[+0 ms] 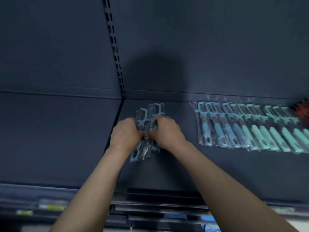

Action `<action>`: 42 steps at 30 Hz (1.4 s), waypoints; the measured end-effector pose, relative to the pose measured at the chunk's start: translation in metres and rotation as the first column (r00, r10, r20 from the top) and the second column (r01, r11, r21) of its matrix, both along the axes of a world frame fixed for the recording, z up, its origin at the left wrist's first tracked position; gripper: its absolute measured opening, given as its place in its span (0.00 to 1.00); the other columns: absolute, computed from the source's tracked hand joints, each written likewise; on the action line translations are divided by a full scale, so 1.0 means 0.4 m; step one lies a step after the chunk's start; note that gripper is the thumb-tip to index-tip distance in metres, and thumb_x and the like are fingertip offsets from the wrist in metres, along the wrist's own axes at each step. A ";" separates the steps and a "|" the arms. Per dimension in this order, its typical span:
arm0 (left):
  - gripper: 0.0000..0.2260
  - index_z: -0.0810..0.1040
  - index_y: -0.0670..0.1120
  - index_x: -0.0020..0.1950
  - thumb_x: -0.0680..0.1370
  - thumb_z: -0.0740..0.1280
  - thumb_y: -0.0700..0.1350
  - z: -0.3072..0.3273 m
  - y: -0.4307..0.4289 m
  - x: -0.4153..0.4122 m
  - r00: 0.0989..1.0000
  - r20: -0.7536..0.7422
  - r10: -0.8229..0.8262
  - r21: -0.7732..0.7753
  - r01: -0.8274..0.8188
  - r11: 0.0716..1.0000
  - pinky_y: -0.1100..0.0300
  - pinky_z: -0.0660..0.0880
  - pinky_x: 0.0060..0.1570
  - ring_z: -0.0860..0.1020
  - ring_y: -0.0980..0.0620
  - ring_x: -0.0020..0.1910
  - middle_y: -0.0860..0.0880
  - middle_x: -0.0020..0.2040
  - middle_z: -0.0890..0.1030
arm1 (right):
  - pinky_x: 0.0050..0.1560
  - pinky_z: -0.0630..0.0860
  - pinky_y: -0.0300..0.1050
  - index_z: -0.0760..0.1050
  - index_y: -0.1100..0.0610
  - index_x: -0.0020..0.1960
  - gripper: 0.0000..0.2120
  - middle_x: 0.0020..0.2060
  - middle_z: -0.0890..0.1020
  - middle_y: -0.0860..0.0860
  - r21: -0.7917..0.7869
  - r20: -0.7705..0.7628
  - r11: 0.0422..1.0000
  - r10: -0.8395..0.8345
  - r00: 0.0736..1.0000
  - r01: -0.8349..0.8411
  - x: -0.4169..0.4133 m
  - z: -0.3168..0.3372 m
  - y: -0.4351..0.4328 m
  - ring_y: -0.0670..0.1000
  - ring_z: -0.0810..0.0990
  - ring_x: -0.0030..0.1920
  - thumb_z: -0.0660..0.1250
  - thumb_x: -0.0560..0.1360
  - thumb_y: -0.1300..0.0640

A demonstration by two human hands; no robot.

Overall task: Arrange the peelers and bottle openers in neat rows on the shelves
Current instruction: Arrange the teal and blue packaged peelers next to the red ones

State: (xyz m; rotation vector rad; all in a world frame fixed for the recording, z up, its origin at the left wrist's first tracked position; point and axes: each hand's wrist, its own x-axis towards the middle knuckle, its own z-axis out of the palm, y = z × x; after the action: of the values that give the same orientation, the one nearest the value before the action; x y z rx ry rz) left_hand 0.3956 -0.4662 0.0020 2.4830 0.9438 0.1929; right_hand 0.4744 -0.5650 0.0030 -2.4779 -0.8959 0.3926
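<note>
Blue peelers point(142, 116) in clear wrappers, bunched between my fists: left hand point(126, 133) and right hand point(167, 131) both clutch them at the dark shelf's point(175, 166) left end, well apart from the laid-out row point(247, 128).

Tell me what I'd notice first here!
In the middle of the picture, the left-hand grip and right-hand grip clutch a bunch of wrapped blue peelers at the dark shelf. To the right, a neat row of blue and mint-green peelers lies side by side.
</note>
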 end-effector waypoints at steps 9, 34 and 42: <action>0.11 0.72 0.43 0.44 0.71 0.72 0.46 -0.003 0.010 0.026 0.998 -0.032 -0.047 0.007 0.047 0.999 0.58 0.68 0.35 0.74 0.46 0.39 0.45 0.43 0.77 | 0.43 0.68 0.45 0.71 0.60 0.57 0.12 0.55 0.76 0.59 -0.077 0.047 0.986 -0.145 0.988 0.148 -0.003 0.007 -0.008 0.61 0.76 0.54 0.64 0.76 0.58; 0.08 0.78 0.40 0.43 0.75 0.64 0.44 -0.004 -0.054 0.124 0.986 0.166 -0.010 -0.147 0.034 0.989 0.63 0.62 0.24 0.71 0.56 0.30 0.50 0.34 0.75 | 0.45 0.71 0.47 0.70 0.63 0.58 0.13 0.55 0.77 0.61 -0.046 0.211 0.946 -0.304 0.929 0.320 0.067 0.007 -0.088 0.62 0.76 0.55 0.63 0.76 0.58; 0.07 0.79 0.42 0.42 0.74 0.64 0.44 0.004 -0.100 0.178 0.977 0.210 -0.028 -0.231 0.077 0.970 0.61 0.66 0.29 0.76 0.51 0.35 0.48 0.35 0.78 | 0.41 0.66 0.46 0.70 0.63 0.56 0.11 0.50 0.80 0.61 0.024 0.276 0.915 -0.394 0.877 0.403 0.144 0.024 -0.148 0.62 0.77 0.53 0.60 0.75 0.62</action>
State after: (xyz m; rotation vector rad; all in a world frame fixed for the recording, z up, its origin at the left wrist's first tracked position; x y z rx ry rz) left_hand 0.4668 -0.5064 0.0036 2.2154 0.7653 0.2947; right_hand 0.5321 -0.6243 0.0124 -2.7047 -0.4509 -0.0840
